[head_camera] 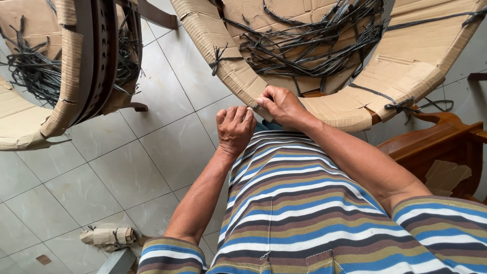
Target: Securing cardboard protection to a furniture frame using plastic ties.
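Head view: two hands, left point(235, 128) and right point(280, 105), each grip pinching one cardboard-wrapped chair point(324, 109).

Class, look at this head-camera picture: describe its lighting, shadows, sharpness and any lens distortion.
Head view: soft, even daylight, no glare; faint shadows on the tiled floor; both hands, left hand and right hand, and the cardboard-wrapped chair are sharp; wide-angle lens bends the edges.

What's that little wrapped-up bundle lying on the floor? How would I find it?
Start at the grey tiled floor and look down past the person's left hand toward the bottom edge. There lies a small cardboard bundle, tied with black strapping. Unlike the big cardboard-wrapped chairs, it lies loose and alone.
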